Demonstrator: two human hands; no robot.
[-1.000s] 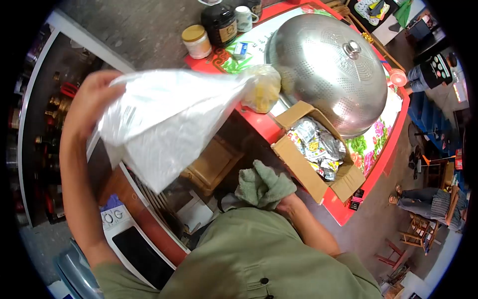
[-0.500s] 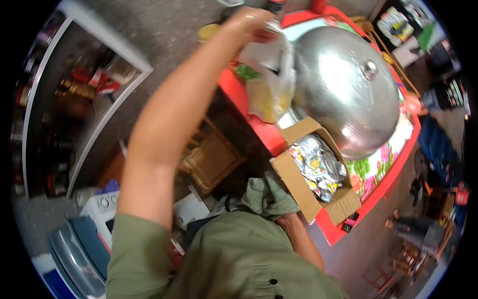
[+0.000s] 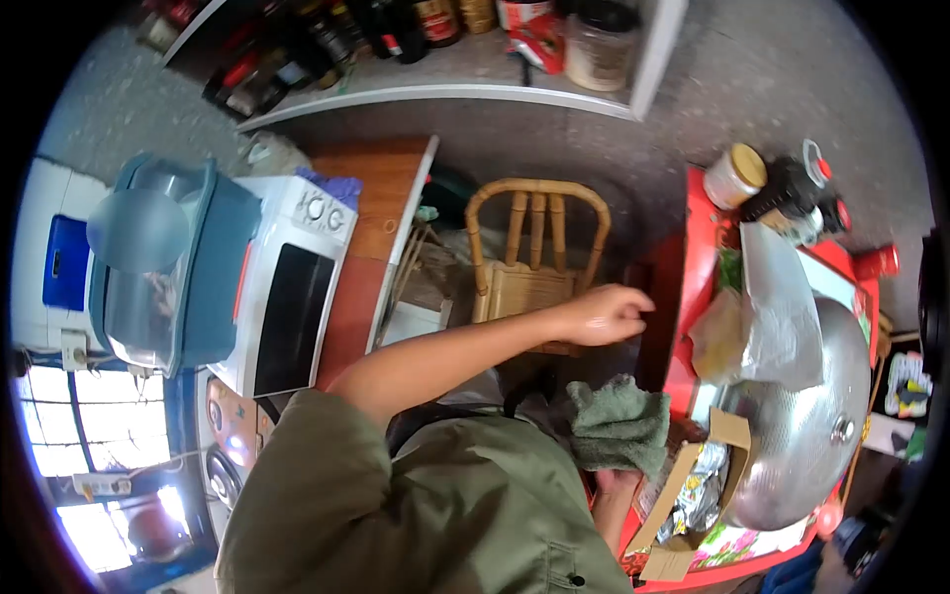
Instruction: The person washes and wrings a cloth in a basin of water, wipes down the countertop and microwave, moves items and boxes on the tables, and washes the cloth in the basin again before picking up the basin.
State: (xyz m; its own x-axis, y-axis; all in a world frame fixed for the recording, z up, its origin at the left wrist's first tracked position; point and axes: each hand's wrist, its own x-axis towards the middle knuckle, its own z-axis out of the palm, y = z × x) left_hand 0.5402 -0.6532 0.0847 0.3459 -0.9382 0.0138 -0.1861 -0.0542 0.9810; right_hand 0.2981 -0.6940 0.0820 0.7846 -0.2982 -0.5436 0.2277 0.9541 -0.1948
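My left hand reaches across in front of me, fingers loosely curled in, with nothing seen in them. It hangs over the bamboo chair, short of the red table's edge. Low in front of my body, my right hand grips a grey-green towel; the cloth covers part of the fingers. Beside that hand, on the table, stands an open cardboard box with shiny printed packets inside. A clear plastic bag with something yellowish in it leans by the large domed metal lid.
The red table also carries a gold-lidded jar and dark bottles. A shelf full of bottles and jars is ahead. To the left are a microwave, a blue-grey bin and a wooden-topped counter.
My left hand has let go of the plastic bag and drawn back from the table. The view has swung left, bringing the microwave and windows in. The towel stays in my right hand.
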